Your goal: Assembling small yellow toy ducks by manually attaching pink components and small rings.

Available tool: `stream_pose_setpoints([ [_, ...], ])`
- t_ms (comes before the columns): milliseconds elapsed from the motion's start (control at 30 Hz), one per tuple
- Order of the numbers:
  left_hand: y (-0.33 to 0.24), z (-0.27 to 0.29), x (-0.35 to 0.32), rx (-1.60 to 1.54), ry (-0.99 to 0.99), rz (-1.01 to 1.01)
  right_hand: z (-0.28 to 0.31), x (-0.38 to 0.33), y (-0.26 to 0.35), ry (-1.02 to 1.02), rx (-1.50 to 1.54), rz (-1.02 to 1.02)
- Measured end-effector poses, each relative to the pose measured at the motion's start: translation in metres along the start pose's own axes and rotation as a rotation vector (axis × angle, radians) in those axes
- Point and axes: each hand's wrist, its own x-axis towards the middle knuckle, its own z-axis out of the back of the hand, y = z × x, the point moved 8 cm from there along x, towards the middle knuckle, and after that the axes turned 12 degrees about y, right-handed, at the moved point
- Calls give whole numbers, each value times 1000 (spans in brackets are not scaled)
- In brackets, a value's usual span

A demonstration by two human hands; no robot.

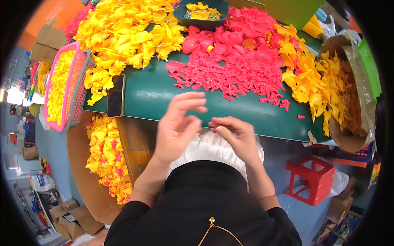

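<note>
While the left hand hovers spread and empty, the right hand pinches a small tan plastic piece near the dark green surface edge; it looks light, stiff, best gripped by its sides; red plastic scraps lie beyond

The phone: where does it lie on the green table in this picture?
In the head view, the phone lies at the table's near-left edge, beside the pink basket of yellow pieces, left of the left hand.
</note>
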Motion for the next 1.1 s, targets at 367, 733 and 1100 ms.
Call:
stream_pose_setpoints([
  [367,-9,-51,34,-371,219,-189,12,-36,76,-182,-326,317],
  [733,16,11,32,-180,-75,-114,24,-17,43,-220,-435,234],
  [1100,98,33,56,1354,142,221,67,42,21,-220,-1543,10],
])
